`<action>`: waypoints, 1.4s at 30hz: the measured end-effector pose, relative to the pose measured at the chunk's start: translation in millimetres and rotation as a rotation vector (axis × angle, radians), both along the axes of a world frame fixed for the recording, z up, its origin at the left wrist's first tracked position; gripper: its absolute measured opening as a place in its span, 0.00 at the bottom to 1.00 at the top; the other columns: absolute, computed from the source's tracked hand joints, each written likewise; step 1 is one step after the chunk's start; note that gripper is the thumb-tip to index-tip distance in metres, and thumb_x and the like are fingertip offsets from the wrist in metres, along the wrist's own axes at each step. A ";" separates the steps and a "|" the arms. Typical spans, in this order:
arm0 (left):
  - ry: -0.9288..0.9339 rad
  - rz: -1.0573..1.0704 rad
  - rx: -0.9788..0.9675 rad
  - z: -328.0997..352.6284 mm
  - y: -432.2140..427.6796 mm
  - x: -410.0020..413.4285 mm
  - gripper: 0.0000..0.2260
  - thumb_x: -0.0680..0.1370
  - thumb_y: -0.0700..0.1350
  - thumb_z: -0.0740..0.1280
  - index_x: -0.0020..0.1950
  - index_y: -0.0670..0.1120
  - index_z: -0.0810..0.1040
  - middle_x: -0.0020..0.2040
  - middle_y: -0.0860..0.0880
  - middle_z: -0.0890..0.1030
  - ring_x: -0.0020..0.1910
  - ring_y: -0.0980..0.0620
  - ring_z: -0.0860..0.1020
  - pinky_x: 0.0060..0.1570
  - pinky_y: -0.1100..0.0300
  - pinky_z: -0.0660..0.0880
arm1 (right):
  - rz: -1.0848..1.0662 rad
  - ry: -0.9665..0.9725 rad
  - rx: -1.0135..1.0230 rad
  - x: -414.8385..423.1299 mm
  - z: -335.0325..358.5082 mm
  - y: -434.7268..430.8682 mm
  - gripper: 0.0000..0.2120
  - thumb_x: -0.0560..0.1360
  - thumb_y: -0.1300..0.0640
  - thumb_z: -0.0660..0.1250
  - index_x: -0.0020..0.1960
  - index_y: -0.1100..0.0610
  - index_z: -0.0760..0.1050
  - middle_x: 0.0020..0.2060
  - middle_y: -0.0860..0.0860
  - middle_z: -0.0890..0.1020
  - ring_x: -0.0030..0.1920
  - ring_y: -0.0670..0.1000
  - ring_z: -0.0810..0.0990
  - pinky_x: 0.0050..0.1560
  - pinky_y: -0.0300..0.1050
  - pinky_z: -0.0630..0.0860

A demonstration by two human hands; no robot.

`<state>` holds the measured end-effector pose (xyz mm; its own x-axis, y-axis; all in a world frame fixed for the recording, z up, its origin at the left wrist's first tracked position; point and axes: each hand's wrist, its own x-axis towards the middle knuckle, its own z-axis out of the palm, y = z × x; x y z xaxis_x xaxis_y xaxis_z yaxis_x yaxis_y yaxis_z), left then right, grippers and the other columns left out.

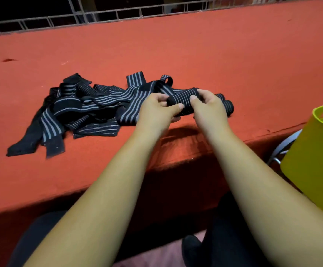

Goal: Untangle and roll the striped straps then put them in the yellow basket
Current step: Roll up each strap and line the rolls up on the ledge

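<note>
A tangled heap of black straps with grey stripes (76,108) lies on the red-covered surface (176,51), left of centre. One strap runs out of the heap to the right into a partly wound roll (181,102). My left hand (156,110) and my right hand (208,106) both grip that roll, thumbs on top, just above the surface near its front edge. Behind my right hand lies another dark rolled strap (227,106). The yellow basket (314,157) stands at the right edge of view, below the surface's level, only partly visible.
A metal railing (99,16) runs along the far edge of the red surface, with darkness beyond. A metal chair frame (283,145) shows beside the basket. My dark-clothed legs fill the bottom of the view.
</note>
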<state>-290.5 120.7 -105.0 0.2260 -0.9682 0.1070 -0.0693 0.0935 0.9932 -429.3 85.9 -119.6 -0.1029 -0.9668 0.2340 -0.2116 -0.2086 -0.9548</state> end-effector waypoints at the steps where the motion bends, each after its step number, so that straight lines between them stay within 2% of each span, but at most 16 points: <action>1: 0.002 0.010 0.008 -3.5 -1.8 -10.0 0.15 0.78 0.33 0.76 0.61 0.40 0.75 0.53 0.42 0.84 0.51 0.45 0.86 0.47 0.53 0.87 | -0.021 0.007 0.014 -9.1 -0.9 0.7 0.17 0.81 0.53 0.64 0.67 0.53 0.82 0.58 0.47 0.87 0.59 0.50 0.84 0.64 0.51 0.79; 4: -0.048 0.003 0.023 -15.3 -7.9 -36.7 0.14 0.77 0.35 0.78 0.55 0.43 0.74 0.52 0.41 0.84 0.51 0.44 0.87 0.49 0.49 0.87 | -0.080 -0.008 0.075 -34.4 -1.3 1.6 0.14 0.81 0.59 0.64 0.62 0.52 0.83 0.53 0.46 0.86 0.53 0.47 0.82 0.53 0.41 0.75; 6: -0.077 -0.019 0.026 -21.2 -11.9 -51.2 0.14 0.77 0.36 0.78 0.56 0.42 0.76 0.53 0.41 0.84 0.50 0.46 0.87 0.47 0.52 0.87 | -0.138 -0.019 0.107 -49.5 -1.0 3.3 0.12 0.79 0.59 0.63 0.57 0.51 0.83 0.48 0.46 0.85 0.47 0.46 0.81 0.45 0.38 0.74; 10: -0.163 -0.051 0.020 -31.8 -23.2 -76.9 0.14 0.76 0.37 0.80 0.55 0.42 0.78 0.48 0.45 0.83 0.44 0.50 0.84 0.39 0.58 0.84 | -0.258 0.045 0.161 -75.4 -5.2 3.0 0.13 0.80 0.56 0.60 0.56 0.55 0.82 0.51 0.52 0.85 0.50 0.54 0.80 0.46 0.44 0.69; 13: -0.224 -0.040 0.040 -37.9 -28.5 -93.9 0.16 0.70 0.46 0.82 0.52 0.46 0.79 0.48 0.46 0.86 0.46 0.46 0.87 0.48 0.46 0.86 | -0.303 0.073 0.188 -88.6 -8.7 -0.3 0.13 0.80 0.55 0.60 0.56 0.57 0.82 0.49 0.53 0.84 0.50 0.56 0.78 0.47 0.45 0.68; 15: -0.238 -0.034 0.048 -45.0 -35.3 -102.0 0.18 0.65 0.53 0.80 0.50 0.50 0.79 0.48 0.48 0.86 0.49 0.44 0.88 0.52 0.39 0.85 | -0.319 0.115 0.220 -95.2 -11.2 -2.9 0.11 0.80 0.56 0.60 0.47 0.57 0.80 0.42 0.52 0.81 0.47 0.59 0.76 0.43 0.48 0.66; 17: -0.244 -0.021 0.041 -52.7 -43.6 -107.9 0.19 0.63 0.55 0.79 0.49 0.51 0.79 0.48 0.50 0.86 0.50 0.45 0.87 0.54 0.37 0.84 | -0.320 0.150 0.255 -98.6 -13.7 -5.6 0.11 0.80 0.57 0.60 0.41 0.58 0.77 0.37 0.53 0.79 0.45 0.61 0.74 0.42 0.50 0.65; 21: -0.266 0.032 0.041 -60.6 -49.8 -114.8 0.16 0.68 0.49 0.84 0.51 0.48 0.83 0.48 0.51 0.86 0.49 0.50 0.85 0.57 0.44 0.82 | -0.307 0.178 0.278 -100.4 -16.4 -11.7 0.12 0.78 0.56 0.60 0.48 0.58 0.82 0.45 0.56 0.85 0.50 0.62 0.81 0.46 0.50 0.72; 25: -0.252 0.092 0.072 -73.1 -60.8 -113.5 0.15 0.71 0.46 0.83 0.53 0.46 0.84 0.49 0.50 0.85 0.50 0.49 0.85 0.59 0.47 0.82 | -0.242 0.280 0.311 -99.0 -20.9 -19.0 0.18 0.73 0.54 0.60 0.55 0.55 0.85 0.50 0.55 0.88 0.56 0.63 0.83 0.60 0.54 0.80; 29: -0.289 0.099 0.080 -75.3 -66.1 -111.3 0.16 0.71 0.48 0.83 0.54 0.48 0.84 0.49 0.53 0.86 0.50 0.52 0.86 0.59 0.49 0.82 | -0.234 0.329 0.351 -98.4 -24.2 -25.1 0.21 0.70 0.55 0.60 0.58 0.55 0.85 0.51 0.56 0.88 0.58 0.64 0.83 0.60 0.53 0.80; 32: -0.288 0.083 0.112 -74.9 -67.7 -109.7 0.20 0.67 0.53 0.84 0.54 0.49 0.83 0.46 0.54 0.88 0.48 0.52 0.87 0.57 0.47 0.83 | -0.301 0.298 0.306 -94.4 -26.3 -27.8 0.19 0.75 0.59 0.62 0.64 0.54 0.83 0.60 0.56 0.86 0.64 0.62 0.81 0.68 0.53 0.75; 35: -0.232 0.052 0.133 -74.9 -67.8 -104.7 0.23 0.66 0.57 0.83 0.54 0.49 0.82 0.47 0.52 0.88 0.47 0.52 0.88 0.55 0.46 0.85 | -0.443 0.280 0.193 -89.8 -25.0 -28.0 0.20 0.77 0.60 0.62 0.67 0.51 0.80 0.67 0.54 0.78 0.69 0.60 0.73 0.68 0.49 0.70; 37: -0.149 -0.005 0.129 -73.2 -65.8 -100.6 0.19 0.74 0.55 0.80 0.54 0.44 0.82 0.46 0.48 0.87 0.41 0.52 0.87 0.53 0.46 0.86 | -0.491 0.251 0.095 -86.4 -21.8 -27.8 0.19 0.77 0.62 0.63 0.66 0.51 0.80 0.66 0.52 0.76 0.68 0.58 0.71 0.64 0.45 0.69; 39: -0.080 -0.077 0.130 -71.6 -66.5 -94.2 0.14 0.82 0.51 0.73 0.50 0.39 0.80 0.39 0.47 0.84 0.34 0.53 0.85 0.46 0.47 0.86 | -0.488 0.225 0.006 -80.0 -18.8 -28.5 0.16 0.77 0.62 0.64 0.61 0.50 0.81 0.61 0.50 0.77 0.66 0.55 0.72 0.57 0.41 0.66; 40: -0.071 -0.096 0.140 -68.4 -65.5 -90.3 0.12 0.84 0.48 0.69 0.49 0.40 0.78 0.36 0.48 0.82 0.32 0.52 0.83 0.43 0.48 0.85 | -0.467 0.208 -0.036 -75.8 -17.5 -28.9 0.15 0.77 0.63 0.64 0.59 0.50 0.81 0.59 0.48 0.77 0.64 0.55 0.74 0.56 0.40 0.65; 42: -0.122 -0.072 0.166 -59.4 -62.1 -78.9 0.06 0.84 0.43 0.66 0.51 0.41 0.79 0.37 0.47 0.81 0.34 0.50 0.84 0.42 0.49 0.86 | -0.413 0.158 -0.113 -64.2 -16.6 -29.9 0.12 0.76 0.63 0.65 0.52 0.49 0.80 0.54 0.47 0.78 0.61 0.55 0.77 0.59 0.42 0.69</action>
